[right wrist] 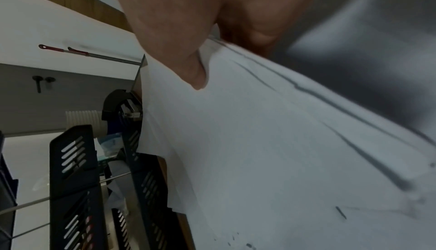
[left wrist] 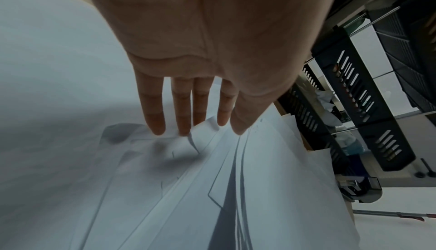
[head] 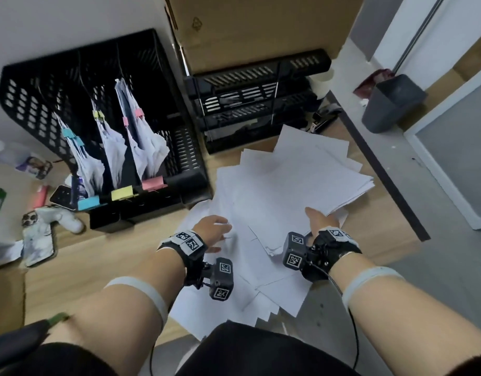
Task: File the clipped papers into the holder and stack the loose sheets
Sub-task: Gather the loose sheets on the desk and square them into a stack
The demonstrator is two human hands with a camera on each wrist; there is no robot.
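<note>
Loose white sheets (head: pixel 274 191) lie fanned out untidily over the wooden desk, some overhanging its front edge. My left hand (head: pixel 216 230) rests flat on the sheets (left wrist: pixel 235 198), its straight fingers (left wrist: pixel 155 120) touching the paper. My right hand (head: pixel 318 218) grips the near edge of a thicker bundle of sheets (right wrist: pixel 259 142), thumb (right wrist: pixel 195 75) on top and fingers hidden beneath. The black mesh file holder (head: pixel 30 90) stands at the back left. Its slots hold clipped papers with blue (head: pixel 84 164), yellow (head: pixel 113 147) and pink clips (head: pixel 147 147).
Stacked black letter trays (head: pixel 255 104) stand behind the sheets, with a stapler (head: pixel 323 118) to their right. A cardboard box (head: pixel 247 23) rises behind them. Phones (head: pixel 38 240) and small items clutter the left. The desk's right edge (head: pixel 383 164) drops to a floor with a grey bin (head: pixel 391 104).
</note>
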